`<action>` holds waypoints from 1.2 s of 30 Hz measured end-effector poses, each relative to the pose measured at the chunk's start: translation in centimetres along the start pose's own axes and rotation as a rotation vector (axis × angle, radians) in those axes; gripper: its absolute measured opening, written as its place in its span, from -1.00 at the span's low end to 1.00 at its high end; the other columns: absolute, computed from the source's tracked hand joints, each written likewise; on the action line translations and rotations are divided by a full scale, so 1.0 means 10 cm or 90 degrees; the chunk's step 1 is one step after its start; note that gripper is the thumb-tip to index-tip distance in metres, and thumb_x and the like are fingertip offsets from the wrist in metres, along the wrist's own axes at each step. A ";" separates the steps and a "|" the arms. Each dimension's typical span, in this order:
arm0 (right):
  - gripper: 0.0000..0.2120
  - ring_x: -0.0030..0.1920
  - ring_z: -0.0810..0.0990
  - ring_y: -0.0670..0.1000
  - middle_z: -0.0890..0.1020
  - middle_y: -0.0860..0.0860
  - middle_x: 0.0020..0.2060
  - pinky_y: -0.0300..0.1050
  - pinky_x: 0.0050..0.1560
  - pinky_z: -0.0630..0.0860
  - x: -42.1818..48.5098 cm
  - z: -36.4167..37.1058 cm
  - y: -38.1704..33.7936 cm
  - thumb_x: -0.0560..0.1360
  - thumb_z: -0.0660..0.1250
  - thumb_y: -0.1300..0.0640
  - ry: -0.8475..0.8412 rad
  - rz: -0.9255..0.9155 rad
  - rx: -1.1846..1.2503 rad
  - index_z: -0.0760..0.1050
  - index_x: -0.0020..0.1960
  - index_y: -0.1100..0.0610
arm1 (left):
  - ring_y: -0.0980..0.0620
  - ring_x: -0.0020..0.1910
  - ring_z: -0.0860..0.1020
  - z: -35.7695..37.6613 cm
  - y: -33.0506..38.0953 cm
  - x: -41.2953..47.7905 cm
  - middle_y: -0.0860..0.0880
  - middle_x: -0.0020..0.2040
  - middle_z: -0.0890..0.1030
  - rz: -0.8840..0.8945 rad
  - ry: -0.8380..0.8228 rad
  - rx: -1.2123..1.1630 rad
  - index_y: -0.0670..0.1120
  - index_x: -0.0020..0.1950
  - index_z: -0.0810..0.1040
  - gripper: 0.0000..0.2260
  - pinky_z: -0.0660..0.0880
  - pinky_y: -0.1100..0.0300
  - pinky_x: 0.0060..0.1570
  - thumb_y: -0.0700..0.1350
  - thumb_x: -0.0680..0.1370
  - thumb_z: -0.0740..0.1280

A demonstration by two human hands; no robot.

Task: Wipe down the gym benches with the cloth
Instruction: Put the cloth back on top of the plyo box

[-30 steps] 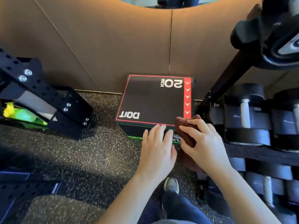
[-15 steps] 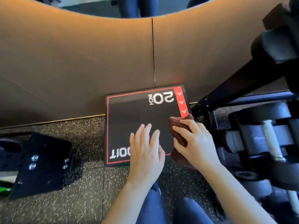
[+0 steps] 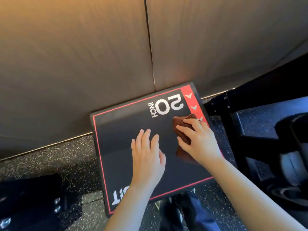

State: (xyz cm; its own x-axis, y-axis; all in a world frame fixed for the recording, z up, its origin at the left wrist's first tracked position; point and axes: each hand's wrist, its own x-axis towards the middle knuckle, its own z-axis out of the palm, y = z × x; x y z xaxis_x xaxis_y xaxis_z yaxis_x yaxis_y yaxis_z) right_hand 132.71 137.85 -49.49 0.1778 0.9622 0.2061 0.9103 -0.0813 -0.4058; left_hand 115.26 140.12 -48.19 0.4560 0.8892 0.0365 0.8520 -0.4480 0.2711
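**A:** Speckled rubber floor (image 3: 50, 157), tan padded wall (image 3: 75, 64) behind it. Black plyo box (image 3: 126, 130) sits on the floor, far edge against the wall. Dumbbell rack (image 3: 250, 114) is just beside its right side.

**B:** Cloth?

**A:** Brown cloth (image 3: 178, 121) is on the box top, right side, over the red chevron strip, about mid-length. Right grip (image 3: 200, 140) pinches it, fingers curled over the bunch and pressing down. Left grip (image 3: 148, 157) is spread flat near the box centre, fingers straight, holding nothing. Bracing, I'd say.

**B:** Progress?

**A:** Early, by my read. No wipe marks or sheen show, so I can't tell what's covered. Cloth sits at 1 edge. Centre, left half and the near strip by the logo look left to do, side faces too. No other bench in view.

**B:** Orientation?

**A:** "20 INCH" print is at the far end, upside down from here, with the logo at the near edge. Chevrons point toward the person. Top looks near square, so I can't call its long axis. Cloth bunch runs near-to-far along the strip.
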 end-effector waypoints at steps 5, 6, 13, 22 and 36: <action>-0.74 -0.16 0.55 0.23 0.61 0.09 0.03 0.07 -0.24 0.56 0.16 0.72 0.42 0.39 0.31 0.03 -0.039 -0.005 -0.011 0.63 -0.01 0.11 | -0.29 0.25 0.48 0.68 -0.25 0.37 -0.25 0.20 0.55 -0.024 -0.054 0.005 -0.23 0.12 0.60 -0.60 0.37 -0.27 0.17 -0.29 0.29 0.50; -0.74 -0.16 0.55 0.22 0.61 0.09 0.04 0.05 -0.25 0.56 0.16 0.85 0.50 0.40 0.29 0.02 -0.047 -0.004 -0.015 0.63 -0.01 0.11 | -0.29 0.25 0.48 0.82 -0.30 0.42 -0.25 0.20 0.55 -0.032 -0.066 0.009 -0.24 0.12 0.60 -0.60 0.38 -0.26 0.16 -0.29 0.29 0.51; -0.69 -0.08 0.58 0.25 0.61 0.12 0.08 0.09 -0.15 0.59 0.07 1.59 1.01 0.33 0.51 0.13 -0.133 0.021 -0.033 0.62 0.06 0.13 | -0.28 0.22 0.51 1.56 -0.56 0.54 -0.25 0.18 0.56 -0.039 -0.178 0.040 -0.25 0.13 0.59 -0.55 0.43 -0.25 0.10 -0.25 0.26 0.53; -0.65 0.03 0.54 0.28 0.56 0.17 0.14 0.18 -0.04 0.51 0.95 2.09 1.57 0.35 0.49 0.17 -0.160 -0.017 -0.090 0.57 0.13 0.16 | -0.17 0.44 0.27 2.13 -0.50 1.23 -0.19 0.41 0.37 -0.017 -0.193 0.043 -0.18 0.37 0.44 -0.54 0.11 -0.06 0.36 -0.15 0.48 0.39; -0.44 0.50 -0.08 0.20 0.01 0.01 0.53 0.28 0.40 -0.20 1.60 2.41 1.79 0.56 0.11 -0.18 -0.224 -0.057 -0.172 0.11 0.50 -0.07 | -0.18 0.47 0.20 2.52 -0.44 1.92 -0.16 0.46 0.30 -0.001 -0.131 0.039 -0.15 0.41 0.37 -0.53 0.15 -0.12 0.39 -0.12 0.52 0.35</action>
State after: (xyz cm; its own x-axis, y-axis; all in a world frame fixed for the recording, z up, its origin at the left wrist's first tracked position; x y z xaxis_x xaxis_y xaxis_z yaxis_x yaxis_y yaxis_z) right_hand 142.85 158.07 -74.96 -0.0009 0.9946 -0.1040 0.9896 -0.0140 -0.1433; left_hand 126.71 156.86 -72.92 0.4928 0.8548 -0.1627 0.8635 -0.4574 0.2124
